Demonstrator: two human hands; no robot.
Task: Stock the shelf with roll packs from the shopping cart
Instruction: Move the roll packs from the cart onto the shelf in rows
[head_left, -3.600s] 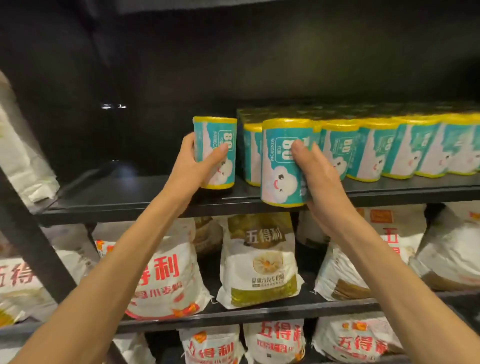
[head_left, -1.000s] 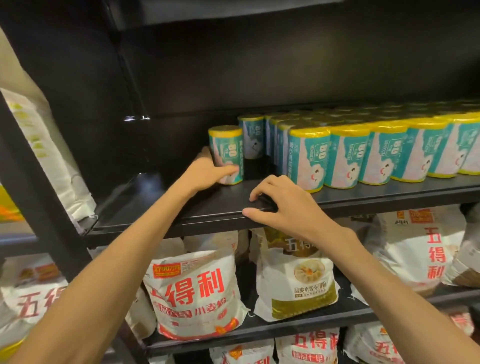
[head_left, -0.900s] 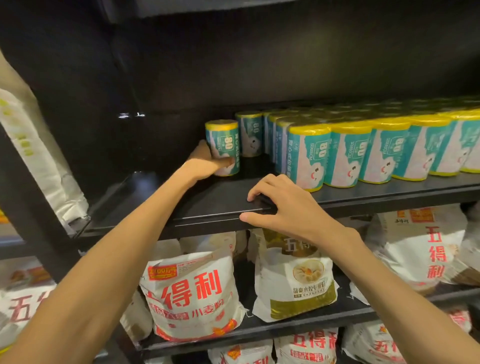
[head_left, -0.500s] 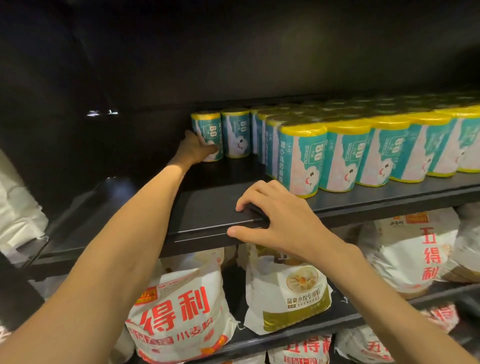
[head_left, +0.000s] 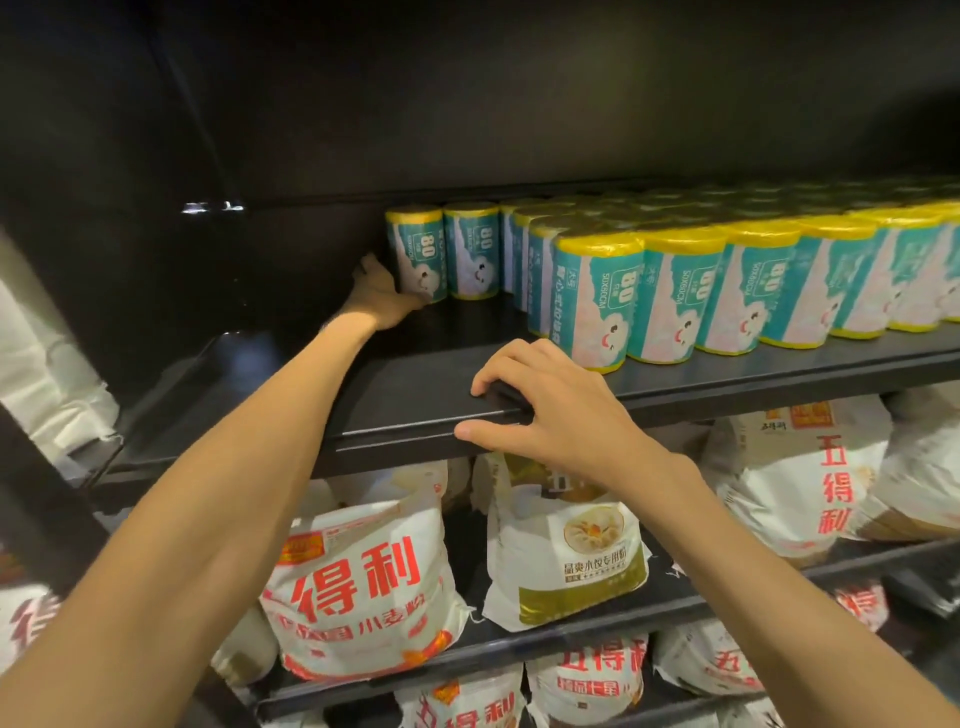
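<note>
A teal and yellow roll pack (head_left: 416, 253) stands upright at the back of the dark shelf (head_left: 415, 384), leftmost, touching its neighbours (head_left: 727, 280). The left hand (head_left: 382, 299) curls its grip round the pack's base. The right hand (head_left: 545, 410) grips the shelf's front lip. Flour bags (head_left: 358, 587) lie below.

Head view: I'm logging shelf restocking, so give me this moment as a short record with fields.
left hand: deep on the shelf, gripping the base of the leftmost roll pack
right hand: fingers curled over the shelf's front edge, holding no pack
roll packs: upright, teal with yellow tops, rows filling the right side
lower shelves: flour bags
cart: not in view
</note>
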